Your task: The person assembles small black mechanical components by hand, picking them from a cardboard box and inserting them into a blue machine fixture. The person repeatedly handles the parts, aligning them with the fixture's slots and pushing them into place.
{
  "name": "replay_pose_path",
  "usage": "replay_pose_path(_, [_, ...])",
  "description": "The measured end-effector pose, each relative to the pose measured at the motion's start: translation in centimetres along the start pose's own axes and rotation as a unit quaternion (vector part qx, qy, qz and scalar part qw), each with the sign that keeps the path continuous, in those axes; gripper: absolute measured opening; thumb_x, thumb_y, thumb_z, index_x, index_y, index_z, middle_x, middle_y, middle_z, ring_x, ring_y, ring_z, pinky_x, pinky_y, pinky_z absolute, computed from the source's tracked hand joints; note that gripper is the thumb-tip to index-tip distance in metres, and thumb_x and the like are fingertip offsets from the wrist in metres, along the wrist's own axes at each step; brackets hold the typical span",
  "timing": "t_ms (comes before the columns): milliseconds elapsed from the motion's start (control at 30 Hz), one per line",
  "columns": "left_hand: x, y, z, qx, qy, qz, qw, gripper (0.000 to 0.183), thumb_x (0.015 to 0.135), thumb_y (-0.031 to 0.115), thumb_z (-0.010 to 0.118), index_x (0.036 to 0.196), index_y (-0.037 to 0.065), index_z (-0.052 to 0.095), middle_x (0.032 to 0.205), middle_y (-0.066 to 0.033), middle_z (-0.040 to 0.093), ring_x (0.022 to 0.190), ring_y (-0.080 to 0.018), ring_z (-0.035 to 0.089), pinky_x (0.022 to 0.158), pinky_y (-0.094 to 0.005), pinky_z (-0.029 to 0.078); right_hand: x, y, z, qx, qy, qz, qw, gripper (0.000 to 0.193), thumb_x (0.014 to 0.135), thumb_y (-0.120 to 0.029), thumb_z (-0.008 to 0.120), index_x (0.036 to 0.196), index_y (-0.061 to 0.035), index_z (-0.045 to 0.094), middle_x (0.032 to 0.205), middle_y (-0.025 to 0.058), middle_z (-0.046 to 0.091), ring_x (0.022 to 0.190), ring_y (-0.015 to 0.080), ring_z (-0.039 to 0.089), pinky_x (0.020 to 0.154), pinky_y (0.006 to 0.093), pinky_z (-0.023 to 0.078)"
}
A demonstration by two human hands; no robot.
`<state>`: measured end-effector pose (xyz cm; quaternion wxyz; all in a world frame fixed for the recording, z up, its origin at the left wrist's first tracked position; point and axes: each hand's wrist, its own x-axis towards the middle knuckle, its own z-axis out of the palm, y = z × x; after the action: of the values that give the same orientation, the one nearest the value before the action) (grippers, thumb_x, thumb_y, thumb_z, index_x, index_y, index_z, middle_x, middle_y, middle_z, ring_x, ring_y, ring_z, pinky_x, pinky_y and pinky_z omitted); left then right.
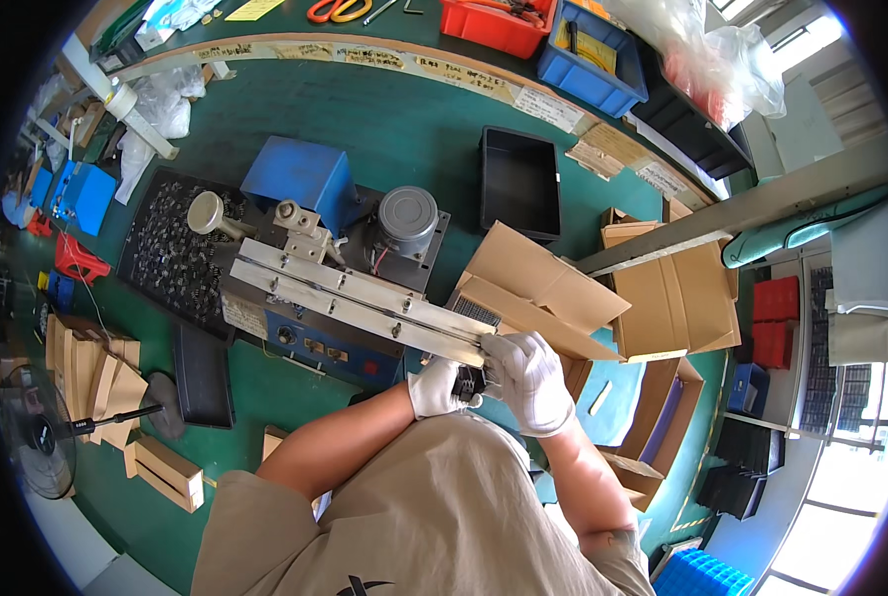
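Note:
Both my hands wear white gloves and meet at the right end of a long metal rail (365, 301) on a bench machine. My left hand (432, 387) is closed below the rail's end, around a small bundle of black parts (470, 383) whose kind is too small to tell. Right beside it, my right hand (531, 381) has its fingers bent and pressed together at the rail's tip; whatever they pinch is hidden. Under the rail is the machine's blue front panel (340, 360) with knobs and switches. A cylindrical grey motor (407, 219) and a blue metal box (300, 179) stand behind it.
A black tray (171, 268) of many small dark parts lies left of the machine. Open cardboard boxes (543, 283) stand close to my right hand. Behind are a black bin (520, 184) and a slanting metal post (682, 241). A fan (42, 434) is far left.

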<state>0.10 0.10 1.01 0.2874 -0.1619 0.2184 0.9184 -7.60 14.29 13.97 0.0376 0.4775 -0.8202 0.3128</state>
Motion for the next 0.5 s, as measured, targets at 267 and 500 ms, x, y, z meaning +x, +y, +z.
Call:
replay_pose_path(267, [0.3, 0.1, -0.1, -0.061, -0.007, -0.049, 0.997, 0.044, 0.1, 0.054, 0.049, 0.123, 0.019, 0.062, 0.106, -0.0041, 0.071, 0.082, -0.0173, 0.068, 0.055, -0.0303, 0.054, -2.9, 0.1, -0.1, 0.021, -0.073, 0.169, 0.983, 0.03, 0.076, -0.012, 0.076, 0.103, -0.0021, 0.069, 0.105, 0.0167, 0.068, 0.096, 0.0381, 0.063, 0.086, 0.0463, 0.051])
replay_pose_path(500, [0.1, -0.1, -0.2, 0.005, -0.008, -0.016, 1.0, 0.047, 0.1, 0.056, 0.048, 0.122, 0.018, 0.063, 0.103, -0.0035, 0.071, 0.082, -0.0153, 0.068, 0.06, -0.032, 0.056, -4.8, 0.8, 1.5, 0.044, -0.092, 0.198, 0.975, 0.023, 0.076, -0.011, 0.076, 0.096, -0.0003, 0.072, 0.113, 0.0205, 0.065, 0.103, 0.0385, 0.061, 0.09, 0.045, 0.051])
